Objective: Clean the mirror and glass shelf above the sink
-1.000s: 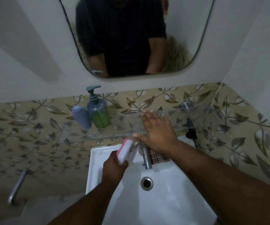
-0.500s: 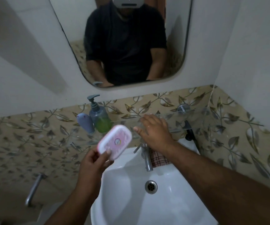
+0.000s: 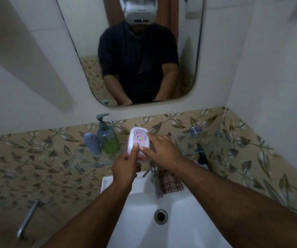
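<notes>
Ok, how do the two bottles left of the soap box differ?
The pump bottle is taller, see-through, holds green liquid and has a grey pump; the lavender bottle is shorter, opaque, no pump visible. Both sit side by side on the glass shelf, left of the soap box.

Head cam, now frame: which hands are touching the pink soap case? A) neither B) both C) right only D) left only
B: the left hand has its thumb on the lid of the pink soap case, and the right hand touches the case's right side with thumb and forefinger.
</notes>
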